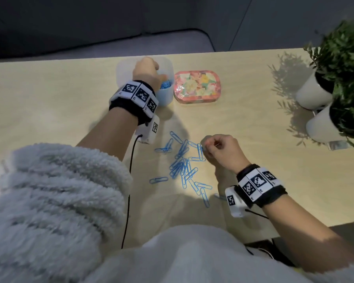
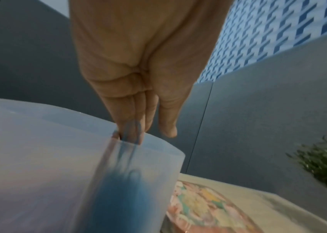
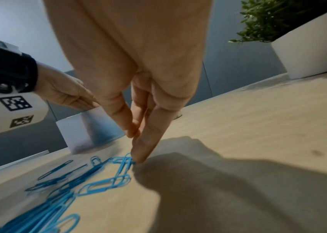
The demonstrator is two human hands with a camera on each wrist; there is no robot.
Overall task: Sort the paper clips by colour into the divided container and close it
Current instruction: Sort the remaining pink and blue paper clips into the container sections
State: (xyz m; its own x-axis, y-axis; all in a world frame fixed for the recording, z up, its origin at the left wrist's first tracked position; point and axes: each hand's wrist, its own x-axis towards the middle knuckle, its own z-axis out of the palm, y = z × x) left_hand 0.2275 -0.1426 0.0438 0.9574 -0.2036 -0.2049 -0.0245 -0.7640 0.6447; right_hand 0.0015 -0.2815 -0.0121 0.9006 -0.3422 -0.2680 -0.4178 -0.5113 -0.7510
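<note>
Blue paper clips [image 1: 165,85] heaped in one compartment of translucent container [image 1: 168,94].

Dim scene — hard shadows on the table [image 1: 253,111], motion-blurred wrist views.

A floral tin [image 1: 196,87] lies on the table [image 1: 253,170], just beyond the right fingers. Two potted plants [image 1: 339,64] stand farther right.

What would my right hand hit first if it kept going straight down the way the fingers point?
The right hand points down at the table. Its fingertips are already at the end of a light blue paper clip, so that clip looks first, then the tabletop under it. Whether they already touch is unclear.
</note>
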